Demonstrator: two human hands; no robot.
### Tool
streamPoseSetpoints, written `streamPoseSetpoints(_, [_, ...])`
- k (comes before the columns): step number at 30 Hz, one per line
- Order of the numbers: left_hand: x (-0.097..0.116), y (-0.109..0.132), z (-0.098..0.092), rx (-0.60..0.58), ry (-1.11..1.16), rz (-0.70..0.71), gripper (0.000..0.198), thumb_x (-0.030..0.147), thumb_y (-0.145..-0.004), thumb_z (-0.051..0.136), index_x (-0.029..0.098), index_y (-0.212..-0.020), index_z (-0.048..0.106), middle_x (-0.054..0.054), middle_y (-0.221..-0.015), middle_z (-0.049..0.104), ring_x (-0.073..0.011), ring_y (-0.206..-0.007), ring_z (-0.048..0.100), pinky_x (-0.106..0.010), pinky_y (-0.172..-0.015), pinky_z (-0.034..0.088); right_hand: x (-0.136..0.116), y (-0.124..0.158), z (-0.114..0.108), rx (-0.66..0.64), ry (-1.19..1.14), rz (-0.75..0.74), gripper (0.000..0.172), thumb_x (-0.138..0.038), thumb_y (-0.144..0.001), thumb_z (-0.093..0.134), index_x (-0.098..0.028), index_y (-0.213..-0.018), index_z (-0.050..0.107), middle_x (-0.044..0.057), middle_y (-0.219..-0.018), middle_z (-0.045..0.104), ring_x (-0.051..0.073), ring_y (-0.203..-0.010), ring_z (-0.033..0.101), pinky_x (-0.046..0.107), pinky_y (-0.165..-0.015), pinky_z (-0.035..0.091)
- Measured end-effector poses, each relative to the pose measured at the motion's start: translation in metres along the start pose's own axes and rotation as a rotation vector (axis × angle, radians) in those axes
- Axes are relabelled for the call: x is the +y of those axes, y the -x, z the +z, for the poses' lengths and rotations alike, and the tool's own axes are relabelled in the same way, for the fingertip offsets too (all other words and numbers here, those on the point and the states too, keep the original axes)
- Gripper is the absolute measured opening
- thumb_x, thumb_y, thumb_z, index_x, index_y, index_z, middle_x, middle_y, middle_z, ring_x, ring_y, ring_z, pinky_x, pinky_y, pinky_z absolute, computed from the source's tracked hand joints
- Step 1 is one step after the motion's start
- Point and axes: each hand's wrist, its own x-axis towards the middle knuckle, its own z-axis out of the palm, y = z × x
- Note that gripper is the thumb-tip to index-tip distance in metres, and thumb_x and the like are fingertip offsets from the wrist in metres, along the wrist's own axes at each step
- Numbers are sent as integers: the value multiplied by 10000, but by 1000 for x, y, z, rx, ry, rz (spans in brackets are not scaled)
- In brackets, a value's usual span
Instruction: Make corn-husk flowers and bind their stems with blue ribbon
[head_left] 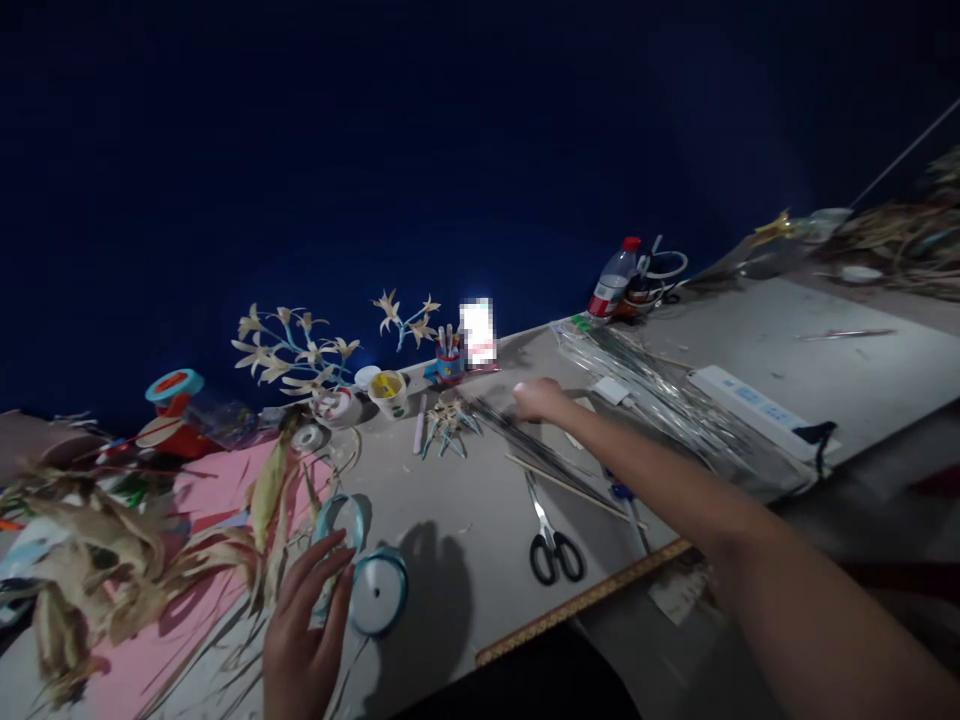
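Observation:
My left hand (306, 625) hovers at the lower left with its fingers spread, nothing visible in its grasp. Just past its fingertips are a roll of pale blue tape (373, 598) and a second blue roll (351, 520), partly behind the hand. My right hand (538, 400) reaches across the table, its fingers curled closed above a bundle of thin dark wires (525, 437); whatever lies inside the fingers is hidden. Left of the wires rests a cluster of small blue-stemmed flowers (448, 425). Black-handled scissors (553, 553) lie nearer the table's front edge.
Dried corn husks (112, 540) cover pink paper (161, 650) at left. Husk flowers (292, 350) stand at the back beside a paper cup (388, 394) and a lit phone (478, 333). Clear plastic packets (660, 385), a bottle (615, 283) and a power strip (752, 412) are at right.

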Motion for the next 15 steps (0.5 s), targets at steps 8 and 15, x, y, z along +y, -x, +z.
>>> streamPoseSetpoints(8, [0,5,10,-11,45,-55,185,319,-905,553,243,-1023,674,-78,-1184,663,-259,-1118,611,-411,-938,504,2,27,8,-33,101,-43,324,-324,-947,585,-168,-1230,567,92,-1238,595,225,-1032,627,437,-863,546])
streamPoseSetpoints(15, [8,-6,16,-20,46,9,183,309,-901,553,225,-998,684,-94,-1141,678,-258,-1077,634,-424,-945,501,6,78,38,-24,64,-111,162,-218,-891,561,-217,-939,716,69,-956,739,232,-926,683,262,-716,466])
